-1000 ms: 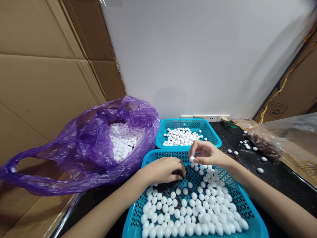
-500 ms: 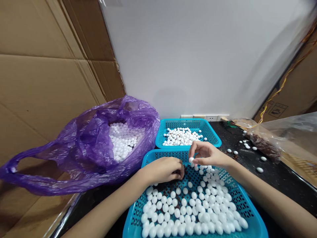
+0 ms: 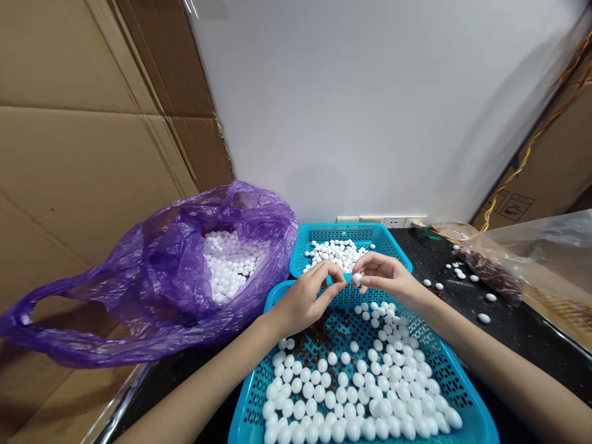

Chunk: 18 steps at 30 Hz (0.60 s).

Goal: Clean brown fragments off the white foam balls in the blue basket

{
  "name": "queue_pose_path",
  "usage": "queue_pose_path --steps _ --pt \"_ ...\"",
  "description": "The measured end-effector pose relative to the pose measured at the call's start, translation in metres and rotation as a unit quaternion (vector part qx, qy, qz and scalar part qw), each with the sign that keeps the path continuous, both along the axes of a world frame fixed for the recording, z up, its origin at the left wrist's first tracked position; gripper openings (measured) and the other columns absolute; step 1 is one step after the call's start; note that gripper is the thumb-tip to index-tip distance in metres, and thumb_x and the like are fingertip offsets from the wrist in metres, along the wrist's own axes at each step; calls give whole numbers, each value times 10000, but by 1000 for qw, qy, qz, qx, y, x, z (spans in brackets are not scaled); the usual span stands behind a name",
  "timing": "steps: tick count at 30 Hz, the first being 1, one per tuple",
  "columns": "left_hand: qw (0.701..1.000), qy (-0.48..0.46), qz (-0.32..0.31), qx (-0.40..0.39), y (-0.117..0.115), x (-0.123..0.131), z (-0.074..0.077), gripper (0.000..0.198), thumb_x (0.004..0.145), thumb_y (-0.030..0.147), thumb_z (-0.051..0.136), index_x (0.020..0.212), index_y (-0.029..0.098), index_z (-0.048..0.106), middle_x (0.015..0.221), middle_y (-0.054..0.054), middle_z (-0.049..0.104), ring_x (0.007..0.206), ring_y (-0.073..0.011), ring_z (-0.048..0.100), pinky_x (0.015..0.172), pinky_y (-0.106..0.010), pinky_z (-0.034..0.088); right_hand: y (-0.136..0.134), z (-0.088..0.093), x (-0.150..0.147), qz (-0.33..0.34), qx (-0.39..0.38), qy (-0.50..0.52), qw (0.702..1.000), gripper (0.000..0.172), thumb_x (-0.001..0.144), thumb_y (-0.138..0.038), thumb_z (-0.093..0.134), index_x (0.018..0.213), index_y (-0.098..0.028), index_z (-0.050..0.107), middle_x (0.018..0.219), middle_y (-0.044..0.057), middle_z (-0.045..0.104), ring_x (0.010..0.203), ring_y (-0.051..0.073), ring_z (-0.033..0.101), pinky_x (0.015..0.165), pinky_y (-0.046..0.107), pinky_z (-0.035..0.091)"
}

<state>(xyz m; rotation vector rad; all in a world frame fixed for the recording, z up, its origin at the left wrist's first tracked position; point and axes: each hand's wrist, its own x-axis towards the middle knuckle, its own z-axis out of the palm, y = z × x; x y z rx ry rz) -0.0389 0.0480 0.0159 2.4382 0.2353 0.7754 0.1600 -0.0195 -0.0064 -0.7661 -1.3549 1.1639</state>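
Observation:
My right hand (image 3: 386, 280) pinches a small white egg-shaped ball (image 3: 356, 279) between thumb and fingers, above the far rim of the near blue basket (image 3: 478, 401). Close by on the left, my left hand (image 3: 312, 296) has thumb and index finger pressed together, pointing at that ball. Whatever sits between those left fingertips is too small to make out. Below the hands, many similar white balls (image 3: 383, 407) cover the basket's near and right parts. Small dark brown bits (image 3: 319, 336) lie on its bottom at the upper left, partly behind the left hand.
Behind stands a second blue basket (image 3: 393, 243) holding more white balls. A purple plastic bag (image 3: 152, 290) full of white balls lies at left, by cardboard (image 3: 92, 154). At right are loose balls (image 3: 484, 318), a clear bag of brown bits (image 3: 493, 277) and a yellow cable (image 3: 497, 197).
My left hand has risen from the basket's bottom towards the right hand, its thumb and index finger now pinched. The right hand has lifted slightly with its ball.

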Motion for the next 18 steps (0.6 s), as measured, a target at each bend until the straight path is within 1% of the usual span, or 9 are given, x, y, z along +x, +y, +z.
queue_pose_path --steps 2,5,11,18 --pt "1000 -28 0 -1 0 0 -1 71 935 200 435 926 163 495 892 -34 531 838 -143 491 741 -269 404 -1 1 1 7 -8 -11 1000 126 802 -199 673 927 -202 661 844 21 646 796 128 632 682 229 547" --pt "999 -33 -5 -7 0 0 -1 66 933 187 439 933 163 500 896 -37 534 842 -142 495 737 -268 407 -2 1 1 16 -11 -24 1000 115 828 -217 648 940 -216 674 867 23 669 831 132 646 724 237 544" --pt "999 -26 -17 -18 -1 -1 -2 70 934 181 429 943 155 494 890 -40 530 838 -140 506 752 -279 413 -3 1 1 18 -19 -33 999 103 836 -233 640 929 -222 682 898 25 684 863 140 653 749 252 544" --pt "999 -29 -19 -7 -1 -1 -1 63 931 186 434 923 162 491 878 -40 529 828 -146 498 733 -278 407 -2 -1 1 33 -28 -29 999 122 832 -239 646 946 -222 688 914 25 689 883 144 657 786 269 543"
